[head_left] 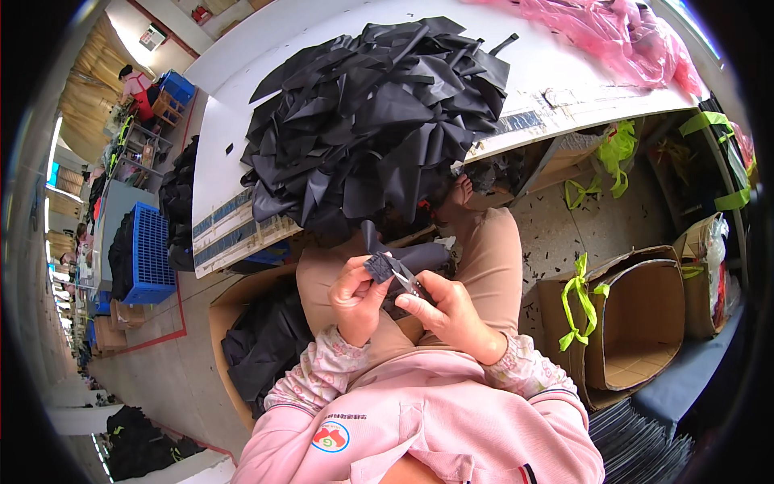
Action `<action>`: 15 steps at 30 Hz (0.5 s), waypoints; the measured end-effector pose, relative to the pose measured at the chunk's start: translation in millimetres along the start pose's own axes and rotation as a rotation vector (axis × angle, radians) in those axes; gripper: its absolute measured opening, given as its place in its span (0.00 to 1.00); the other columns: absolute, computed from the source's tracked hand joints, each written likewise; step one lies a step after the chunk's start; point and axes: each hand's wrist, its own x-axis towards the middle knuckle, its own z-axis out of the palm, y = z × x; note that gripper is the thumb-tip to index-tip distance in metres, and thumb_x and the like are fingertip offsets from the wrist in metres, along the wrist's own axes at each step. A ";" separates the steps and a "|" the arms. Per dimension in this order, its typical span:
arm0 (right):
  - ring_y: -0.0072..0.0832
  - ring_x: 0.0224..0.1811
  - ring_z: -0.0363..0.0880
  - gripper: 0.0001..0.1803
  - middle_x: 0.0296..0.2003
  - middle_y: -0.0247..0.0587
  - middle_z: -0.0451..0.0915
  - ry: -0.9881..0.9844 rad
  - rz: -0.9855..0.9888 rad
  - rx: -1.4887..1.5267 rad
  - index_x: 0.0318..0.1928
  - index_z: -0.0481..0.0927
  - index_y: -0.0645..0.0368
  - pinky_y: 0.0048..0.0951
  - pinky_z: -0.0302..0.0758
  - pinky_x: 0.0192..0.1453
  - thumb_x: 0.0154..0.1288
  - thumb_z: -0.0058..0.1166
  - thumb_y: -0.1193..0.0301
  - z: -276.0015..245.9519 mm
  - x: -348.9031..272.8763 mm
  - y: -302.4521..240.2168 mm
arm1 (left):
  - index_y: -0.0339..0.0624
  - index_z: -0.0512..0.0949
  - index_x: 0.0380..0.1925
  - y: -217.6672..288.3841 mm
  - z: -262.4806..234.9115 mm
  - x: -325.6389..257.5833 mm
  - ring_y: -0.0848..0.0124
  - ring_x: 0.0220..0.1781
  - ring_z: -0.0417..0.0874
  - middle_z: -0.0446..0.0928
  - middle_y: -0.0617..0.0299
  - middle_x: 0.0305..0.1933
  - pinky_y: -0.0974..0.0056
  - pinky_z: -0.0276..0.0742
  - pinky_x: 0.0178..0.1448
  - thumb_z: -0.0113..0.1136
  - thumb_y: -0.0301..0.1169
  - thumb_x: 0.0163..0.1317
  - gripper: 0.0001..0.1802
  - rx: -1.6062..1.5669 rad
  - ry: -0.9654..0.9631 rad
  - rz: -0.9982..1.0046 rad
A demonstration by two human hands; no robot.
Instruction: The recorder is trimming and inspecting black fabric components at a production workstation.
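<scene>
Over my lap, my left hand (359,302) pinches the edge of a black fabric piece (379,264) between thumb and fingers. The rest of that piece seems to hang over toward the table, though its far part merges with other dark material. My right hand (455,310) is closed around small metal scissors (407,280), whose blades point at the edge of the fabric beside my left fingertips. Whether the blades touch the cloth I cannot tell. Ahead of my knees, a large heap of black fabric pieces (363,121) lies on the white table (222,153) and overhangs its near edge.
A cardboard box (219,323) with black pieces stands at my left. At my right is an open cardboard box (641,323) with a green tie (578,302). Pink plastic sheeting (613,40) lies on the table's far right. A blue crate (149,254) and another person (139,93) are farther left.
</scene>
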 end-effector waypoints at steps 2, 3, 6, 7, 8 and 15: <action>0.20 0.19 0.54 0.21 0.15 0.39 0.60 0.006 -0.005 -0.018 0.26 0.67 0.63 0.28 0.59 0.20 0.62 0.64 0.62 0.5 0.1 -4.3 | 0.31 0.79 0.38 -1.4 -0.5 -1.6 0.73 0.45 0.80 0.77 0.57 0.48 0.70 0.76 0.49 0.61 0.14 0.57 0.09 -0.024 -0.001 -0.004; 0.20 0.20 0.54 0.21 0.15 0.38 0.60 0.013 -0.010 -0.037 0.26 0.67 0.63 0.28 0.59 0.20 0.62 0.64 0.62 0.8 0.4 -5.7 | 0.30 0.79 0.40 -2.2 -1.5 -2.6 0.73 0.45 0.81 0.77 0.57 0.49 0.71 0.77 0.49 0.60 0.15 0.59 0.09 -0.015 -0.037 0.001; 0.21 0.19 0.54 0.21 0.14 0.39 0.60 0.022 -0.041 -0.030 0.26 0.67 0.63 0.28 0.59 0.20 0.62 0.64 0.62 2.1 2.8 -4.5 | 0.30 0.79 0.41 -4.0 -0.9 -4.8 0.72 0.45 0.81 0.77 0.56 0.50 0.71 0.77 0.48 0.59 0.16 0.61 0.08 -0.006 -0.079 0.016; 0.21 0.19 0.54 0.21 0.14 0.39 0.60 0.022 -0.040 -0.030 0.26 0.67 0.63 0.28 0.59 0.20 0.62 0.64 0.62 1.7 3.1 -5.1 | 0.30 0.79 0.41 -4.6 -0.6 -5.3 0.72 0.45 0.81 0.77 0.55 0.49 0.70 0.78 0.48 0.60 0.15 0.60 0.08 -0.006 -0.086 0.027; 0.17 0.20 0.56 0.19 0.15 0.33 0.62 0.021 -0.050 -0.049 0.27 0.69 0.63 0.25 0.59 0.20 0.64 0.63 0.63 1.2 3.4 -6.2 | 0.30 0.79 0.41 -6.4 -1.6 -6.1 0.72 0.45 0.81 0.77 0.55 0.49 0.70 0.78 0.48 0.60 0.15 0.60 0.08 -0.007 -0.087 0.026; 0.15 0.21 0.55 0.17 0.17 0.31 0.62 0.037 -0.113 -0.148 0.29 0.70 0.63 0.23 0.57 0.20 0.64 0.62 0.65 0.5 4.5 -7.9 | 0.30 0.79 0.39 -9.1 -4.9 -6.2 0.71 0.43 0.82 0.78 0.54 0.48 0.69 0.79 0.47 0.62 0.15 0.57 0.09 -0.004 -0.127 0.018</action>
